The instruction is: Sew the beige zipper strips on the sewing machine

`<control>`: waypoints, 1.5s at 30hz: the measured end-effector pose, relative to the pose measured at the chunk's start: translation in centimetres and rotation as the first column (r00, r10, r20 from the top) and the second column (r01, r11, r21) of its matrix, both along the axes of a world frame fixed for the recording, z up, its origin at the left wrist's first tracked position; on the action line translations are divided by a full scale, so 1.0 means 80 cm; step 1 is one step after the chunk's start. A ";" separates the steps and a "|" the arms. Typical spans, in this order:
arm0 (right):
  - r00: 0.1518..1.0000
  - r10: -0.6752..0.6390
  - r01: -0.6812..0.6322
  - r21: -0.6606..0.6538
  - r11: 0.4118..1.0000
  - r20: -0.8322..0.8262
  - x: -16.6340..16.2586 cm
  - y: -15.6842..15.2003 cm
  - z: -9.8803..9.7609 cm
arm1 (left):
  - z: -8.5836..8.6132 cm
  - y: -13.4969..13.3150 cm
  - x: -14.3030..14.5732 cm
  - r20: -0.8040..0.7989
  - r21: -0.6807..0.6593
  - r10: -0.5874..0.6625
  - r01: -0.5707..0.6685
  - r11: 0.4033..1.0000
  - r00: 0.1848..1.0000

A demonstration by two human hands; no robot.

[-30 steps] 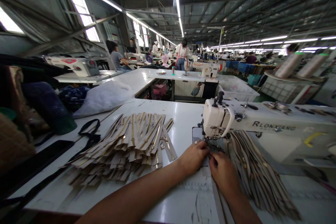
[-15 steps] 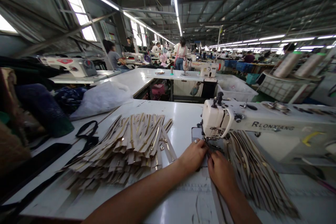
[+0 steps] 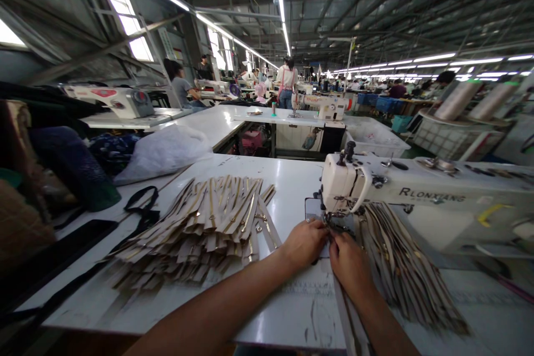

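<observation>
Both hands are close together just in front of the needle of a white sewing machine (image 3: pixel 346 186). My left hand (image 3: pixel 306 242) is closed, its fingertips pressed together by the presser foot. Beside it, my right hand (image 3: pixel 350 261) is closed around a beige zipper (image 3: pixel 347 317), whose tape trails down under the wrist to the table's front edge. The zipper's end at the needle is hidden by my fingers. Left of my hands lies a spread pile of beige zippers with gold teeth (image 3: pixel 208 222). More zippers (image 3: pixel 404 267) hang in a row on the right, beneath the machine arm.
A white plastic bag (image 3: pixel 162 150) and a black strap (image 3: pixel 144 206) lie on the left of the white table (image 3: pixel 292 306). Behind it stand another sewing machine (image 3: pixel 323 105) and a white bin (image 3: pixel 375 142). Large thread cones (image 3: pixel 456 101) stand at right. Several people work farther back.
The camera view has shifted slightly. My hands stay at the needle with the zipper, nearly unmoved.
</observation>
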State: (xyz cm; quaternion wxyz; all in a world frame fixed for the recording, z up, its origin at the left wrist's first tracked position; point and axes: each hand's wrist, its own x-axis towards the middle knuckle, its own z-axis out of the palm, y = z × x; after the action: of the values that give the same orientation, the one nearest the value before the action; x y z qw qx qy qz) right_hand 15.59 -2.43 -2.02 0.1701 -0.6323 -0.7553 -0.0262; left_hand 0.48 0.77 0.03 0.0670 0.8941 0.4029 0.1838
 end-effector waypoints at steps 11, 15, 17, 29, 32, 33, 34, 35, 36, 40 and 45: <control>1.000 0.021 -0.021 0.011 1.000 0.006 0.005 0.001 -0.012 | 0.002 -0.002 -0.003 0.003 0.006 0.013 -0.013 1.000 1.000; 0.998 0.069 -0.068 0.057 0.996 -0.005 0.011 0.007 -0.032 | -0.002 -0.003 -0.005 -0.043 0.098 0.026 -0.022 0.995 0.999; 0.997 0.072 -0.070 0.077 0.995 -0.028 0.014 0.010 -0.041 | -0.004 -0.004 -0.006 -0.063 0.135 0.041 -0.032 0.990 0.997; 0.951 0.159 -0.128 0.132 0.983 -0.263 0.041 -0.013 -0.070 | -0.006 -0.002 -0.006 -0.123 0.125 0.035 -0.020 0.992 0.992; 0.944 0.159 -0.116 0.162 0.980 -0.290 0.040 -0.028 -0.062 | 0.000 -0.004 -0.006 -0.132 0.118 0.036 -0.020 0.993 0.991; 0.945 0.153 -0.108 0.167 0.980 -0.291 0.038 -0.032 -0.057 | 0.002 -0.005 -0.005 -0.130 0.117 0.037 -0.021 0.993 0.991; 0.947 0.150 -0.104 0.171 0.980 -0.286 0.036 -0.036 -0.051 | 0.003 -0.005 -0.005 -0.126 0.116 0.038 -0.023 0.993 0.991; 0.950 0.146 -0.099 0.175 0.980 -0.278 0.033 -0.039 -0.046 | 0.004 -0.006 -0.005 -0.119 0.115 0.038 -0.025 0.993 0.992; 0.953 0.145 -0.100 0.174 0.980 -0.267 0.031 -0.041 -0.042 | 0.005 -0.006 -0.004 -0.112 0.112 0.039 -0.026 0.993 0.993; 0.963 0.148 -0.112 0.167 0.980 -0.226 0.024 -0.044 -0.032 | 0.006 -0.006 -0.003 -0.100 0.097 0.039 -0.030 0.995 0.994; 0.968 0.156 -0.128 0.147 0.981 -0.195 0.020 -0.045 -0.028 | 0.007 -0.006 -0.004 -0.104 0.079 0.024 -0.016 0.997 0.994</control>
State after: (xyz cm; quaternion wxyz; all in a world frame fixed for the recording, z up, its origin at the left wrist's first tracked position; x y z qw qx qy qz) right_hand 17.22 -6.07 -4.24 0.2905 -0.5630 -0.7737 0.0012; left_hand 0.18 0.32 0.63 0.0092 0.9003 0.4074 0.1528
